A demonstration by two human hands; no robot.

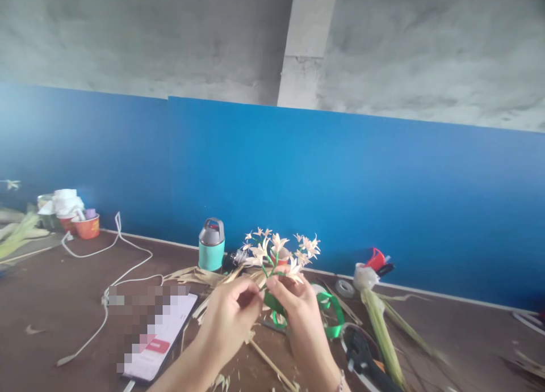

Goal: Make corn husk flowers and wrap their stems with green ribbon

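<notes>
A spray of pale, pointed-petal flowers (279,243) on thin green-wrapped stems stands up in front of me, between my hands. My right hand (300,310) is closed, its thumb and fingers pinching the stems just below the blossoms. Close beside it, my left hand (232,315) is closed too, with fingertips pressed together at the lower stem; the exact grip is partly hidden by the fingers. Green tape (335,315) hangs in loops beneath and to the right of my right hand.
A phone (164,338) lies left of my hands near a white cable (123,278). Behind stand a teal flask (212,253) and red tubs (87,227). Dried husks (198,275) litter the brown table. At right are a tape roll (344,288), a black-handled tool (366,355) and green husks (381,335).
</notes>
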